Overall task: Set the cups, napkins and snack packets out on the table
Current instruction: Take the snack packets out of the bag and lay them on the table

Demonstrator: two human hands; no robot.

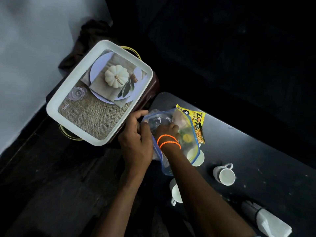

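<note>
At far left, a white tray (56, 103) with a printed pumpkin place-setting rests on a dark brown stand; 2 yellow-rimmed curves show from beneath it, their nature unclear. A dark cloth (90, 31) lies behind the tray, mostly lost in shadow.

Just right of the tray, the left hand (136, 139) grips the near left edge of a clear zip bag (188, 134) with a blue border, fingers curled closed on the plastic. The right hand (166, 130), with 2 orange bead bracelets (168, 141) at the wrist, is pushed into the bag's mouth; its fingers are hidden by the plastic, so its grip cannot be determined. Contents of the bag are blurred: pale and green-yellow shapes only.

The bag lies at the left end of the black table (256, 151). A yellow snack packet (196, 120) lies on the table, touching the bag's far right side and partly covered by it. 3 white cups are on the table: cup 1 (199, 158) half hidden under the bag's right corner, cup 2 (176, 192) partly covered by the right forearm, cup 3 (224, 175) in full view, lying on its side. At lower right, a stack of white napkins (273, 224) is cut off by the frame edge.
</note>
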